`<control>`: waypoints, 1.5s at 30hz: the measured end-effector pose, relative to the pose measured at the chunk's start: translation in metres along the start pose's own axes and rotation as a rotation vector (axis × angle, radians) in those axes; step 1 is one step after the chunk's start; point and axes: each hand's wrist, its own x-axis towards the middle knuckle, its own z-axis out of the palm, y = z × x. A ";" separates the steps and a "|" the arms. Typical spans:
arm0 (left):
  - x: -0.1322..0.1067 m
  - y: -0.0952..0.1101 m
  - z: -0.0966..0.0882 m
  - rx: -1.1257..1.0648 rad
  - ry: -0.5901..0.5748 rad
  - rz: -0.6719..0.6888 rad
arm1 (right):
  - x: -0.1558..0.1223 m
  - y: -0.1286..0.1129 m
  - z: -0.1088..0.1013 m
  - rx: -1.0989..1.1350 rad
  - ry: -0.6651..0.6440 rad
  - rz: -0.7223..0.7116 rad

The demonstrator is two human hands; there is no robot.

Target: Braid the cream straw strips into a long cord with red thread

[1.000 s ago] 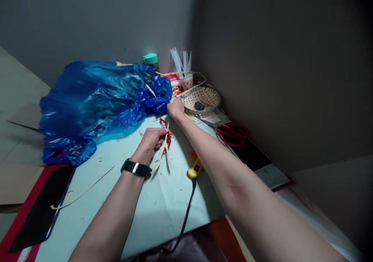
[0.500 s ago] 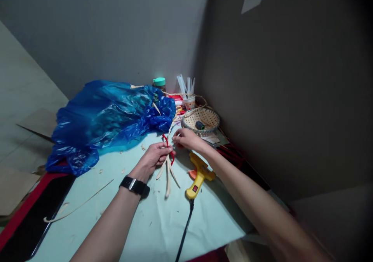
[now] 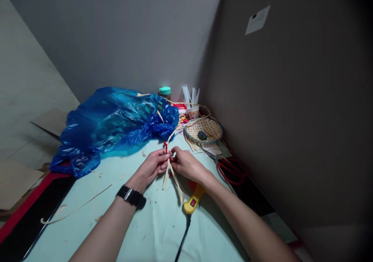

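Between thumb and fingers, my left hand (image 3: 154, 163) pinches a braided straw cord with a red cord (image 3: 166, 146) at its side. Flat loose straw strips (image 3: 176, 184) fan out below the grip. My right hand (image 3: 186, 164) is closed right beside it, with its fingertips at the lower part of the red cord; they partly hide what they pinch. Beyond my hands the straw braid (image 3: 173, 133) runs back toward the wall. A yellow glue gun (image 3: 190, 204) lies under my right wrist, which covers most of its body.
A blue plastic bag (image 3: 116, 126) fills the back left. At the back right stand a woven basket (image 3: 214, 129) with a dark spool (image 3: 202, 136), a cup of glue sticks (image 3: 193, 111) and a green-lidded jar (image 3: 164, 91). Red-handled scissors (image 3: 233, 170) lie right of my forearm.
My right hand has come down and in against my left fingers, at the red cord. The straw strips have swung to the right. The camera view has shifted, and the scissors show more.
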 end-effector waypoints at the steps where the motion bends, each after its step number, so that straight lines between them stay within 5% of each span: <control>1: -0.001 0.001 -0.002 -0.002 -0.016 -0.009 | 0.001 0.001 0.000 0.001 0.002 0.007; 15: -0.006 0.005 -0.008 -0.007 -0.053 0.001 | -0.015 -0.012 -0.015 0.038 0.016 -0.027; 30: -0.024 0.009 -0.018 0.192 -0.094 -0.116 | -0.021 0.008 0.002 0.646 -0.187 -0.091; 35: -0.029 0.017 -0.025 0.508 0.025 -0.078 | -0.022 0.010 -0.001 0.619 -0.205 -0.102; 40: -0.031 0.019 -0.034 1.206 0.263 0.221 | -0.022 0.007 -0.003 0.509 -0.200 -0.041; 45: -0.038 0.017 -0.013 1.586 0.392 0.376 | -0.022 0.004 -0.001 0.474 -0.202 0.019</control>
